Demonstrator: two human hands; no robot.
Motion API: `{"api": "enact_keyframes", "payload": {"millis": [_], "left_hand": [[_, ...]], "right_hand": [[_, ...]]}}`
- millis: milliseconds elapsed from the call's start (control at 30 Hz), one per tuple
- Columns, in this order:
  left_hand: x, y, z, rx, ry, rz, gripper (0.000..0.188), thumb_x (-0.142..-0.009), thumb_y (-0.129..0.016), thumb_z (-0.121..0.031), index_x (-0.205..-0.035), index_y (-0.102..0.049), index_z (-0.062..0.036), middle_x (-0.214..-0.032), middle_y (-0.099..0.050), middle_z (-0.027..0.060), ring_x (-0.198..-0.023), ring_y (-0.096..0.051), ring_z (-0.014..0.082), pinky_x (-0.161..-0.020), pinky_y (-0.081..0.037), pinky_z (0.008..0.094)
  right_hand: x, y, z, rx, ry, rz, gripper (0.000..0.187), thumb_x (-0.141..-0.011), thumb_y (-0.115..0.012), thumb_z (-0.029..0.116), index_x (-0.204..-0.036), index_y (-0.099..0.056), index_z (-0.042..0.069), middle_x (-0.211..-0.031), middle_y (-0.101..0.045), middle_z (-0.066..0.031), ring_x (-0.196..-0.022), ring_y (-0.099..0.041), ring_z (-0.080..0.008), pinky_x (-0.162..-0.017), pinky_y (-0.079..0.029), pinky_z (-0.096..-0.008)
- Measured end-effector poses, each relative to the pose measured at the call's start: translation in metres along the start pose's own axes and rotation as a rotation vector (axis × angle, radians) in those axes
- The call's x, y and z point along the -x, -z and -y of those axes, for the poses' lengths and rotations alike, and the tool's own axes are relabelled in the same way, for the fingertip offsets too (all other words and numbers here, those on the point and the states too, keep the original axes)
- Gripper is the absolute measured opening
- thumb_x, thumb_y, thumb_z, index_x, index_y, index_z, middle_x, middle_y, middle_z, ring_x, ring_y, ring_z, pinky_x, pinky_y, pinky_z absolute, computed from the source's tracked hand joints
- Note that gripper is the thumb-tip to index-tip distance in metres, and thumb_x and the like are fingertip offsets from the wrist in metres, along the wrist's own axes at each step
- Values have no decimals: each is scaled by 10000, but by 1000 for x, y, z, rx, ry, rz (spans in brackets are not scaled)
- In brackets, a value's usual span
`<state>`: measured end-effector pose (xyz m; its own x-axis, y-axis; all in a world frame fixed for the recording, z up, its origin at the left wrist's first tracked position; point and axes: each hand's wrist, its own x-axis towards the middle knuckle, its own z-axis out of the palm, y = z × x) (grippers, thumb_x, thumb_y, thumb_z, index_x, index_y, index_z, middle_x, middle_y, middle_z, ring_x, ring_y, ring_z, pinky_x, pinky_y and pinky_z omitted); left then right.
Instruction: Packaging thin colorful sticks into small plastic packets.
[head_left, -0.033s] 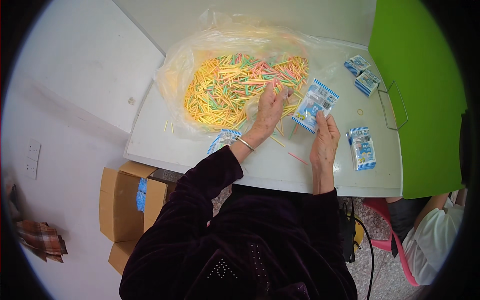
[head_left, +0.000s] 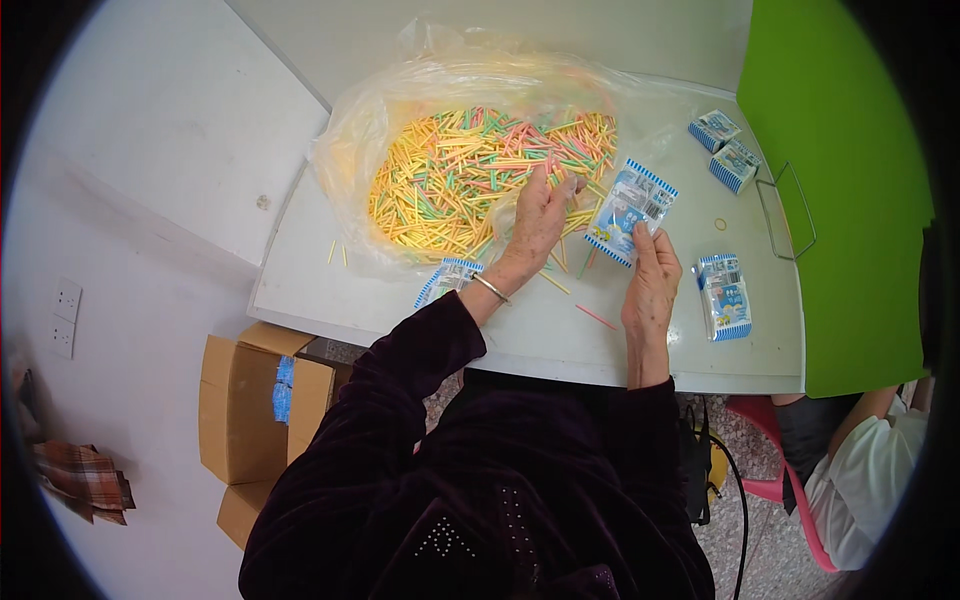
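My right hand (head_left: 650, 285) pinches a flat blue-and-white printed packet (head_left: 628, 212) by its lower edge, thumb on top. At the front right edge of the heap, my left hand (head_left: 538, 222) has its fingers closed together; what they hold, if anything, is hidden. The heap of thin candy-like sticks (head_left: 450, 185), yellow, pink and green, fills a large clear plastic bag (head_left: 350, 130) lying wide on the table. Another blue-and-white packet (head_left: 447, 280) lies partly behind my left wrist.
Bundles of packets lie on the right: one small bundle (head_left: 714, 130), another (head_left: 735, 165), and a stack (head_left: 724, 298). Nearby are a rubber band (head_left: 720, 224) and a wire handle (head_left: 788, 212) by the green panel (head_left: 840, 200). A cardboard box (head_left: 240, 410) stands lower left. Another person (head_left: 865, 480) sits at right.
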<state>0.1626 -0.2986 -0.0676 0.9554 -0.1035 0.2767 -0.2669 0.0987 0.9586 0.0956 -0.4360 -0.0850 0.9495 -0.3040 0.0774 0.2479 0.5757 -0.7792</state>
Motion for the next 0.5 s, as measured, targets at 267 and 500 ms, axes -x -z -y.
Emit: {"api": "enact_keyframes", "payload": {"millis": [267,500], "left_hand": [[-6,10,0,-82,-29,19,195,-930,-488,-165,-925,-455,27,-799,-647,100,-750,-608,140,-690,-482,272],[-9,19,7,-327,-59,95,215,-942,-499,-175,-1032,-494,19,-861,-644,88,-789,-614,122,-735,-500,258]], "right_hand": [[2,11,8,177,-41,57,165,-895,-599,180,-892,-628,18,-792,-596,34,-707,-472,-3,-673,-373,-160],[6,18,10,241,-69,120,193,-892,-602,190,-882,-628,-1,-756,-581,37,-668,-453,0,-614,-362,-156]]}}
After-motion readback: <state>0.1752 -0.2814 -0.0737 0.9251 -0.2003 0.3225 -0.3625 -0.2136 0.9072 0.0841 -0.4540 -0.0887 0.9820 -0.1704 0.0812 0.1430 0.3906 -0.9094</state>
